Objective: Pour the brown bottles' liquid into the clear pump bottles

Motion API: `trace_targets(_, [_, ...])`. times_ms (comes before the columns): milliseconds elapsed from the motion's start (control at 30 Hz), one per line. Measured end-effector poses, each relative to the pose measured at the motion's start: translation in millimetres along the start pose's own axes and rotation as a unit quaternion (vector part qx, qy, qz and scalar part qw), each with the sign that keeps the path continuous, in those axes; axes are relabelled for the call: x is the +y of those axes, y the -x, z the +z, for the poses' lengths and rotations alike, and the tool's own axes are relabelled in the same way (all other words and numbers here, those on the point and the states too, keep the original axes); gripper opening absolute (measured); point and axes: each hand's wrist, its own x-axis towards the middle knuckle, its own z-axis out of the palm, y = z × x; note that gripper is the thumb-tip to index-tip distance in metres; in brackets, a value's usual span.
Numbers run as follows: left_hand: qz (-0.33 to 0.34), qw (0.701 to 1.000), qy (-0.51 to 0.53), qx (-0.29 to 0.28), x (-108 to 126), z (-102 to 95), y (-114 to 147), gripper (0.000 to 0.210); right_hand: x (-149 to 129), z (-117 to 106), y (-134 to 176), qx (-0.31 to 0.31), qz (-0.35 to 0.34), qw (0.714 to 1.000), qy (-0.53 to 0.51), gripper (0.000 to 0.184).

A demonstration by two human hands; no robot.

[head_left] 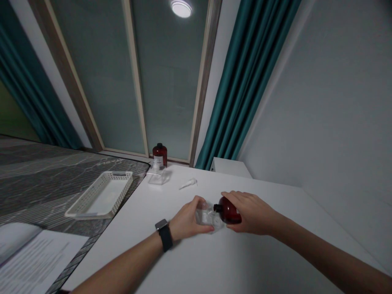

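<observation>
My right hand (pixel 251 210) is wrapped round a dark red-brown bottle (pixel 230 212), tilted on its side. The bottle's black neck (pixel 217 208) points left, over a clear plastic container (pixel 206 216). My left hand (pixel 188 220) grips that container from its left side, thumb and fingers around it. The fingers partly hide the container, and I cannot tell how much liquid is in it. Just beyond my hands a small white nozzle-like piece (pixel 189 183) lies on the white table (pixel 190 261).
Another red-brown bottle (pixel 159 154) with a label stands at the table's far left corner, behind a clear box (pixel 157 177). A white perforated basket (pixel 105 196) and an open booklet (pixel 43 261) lie on the grey surface to the left. A white cabinet (pixel 231 166) stands behind the table.
</observation>
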Motion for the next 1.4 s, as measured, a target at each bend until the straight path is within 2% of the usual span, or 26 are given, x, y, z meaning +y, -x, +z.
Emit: trace_targets(1400, [-0.006, 1.0, 0.006, -0.004, 2.5, -1.0, 0.1, 0.059, -2.8, -5.6, -0.3, -0.012, 0.0, 1.0, 0.019, 0.067])
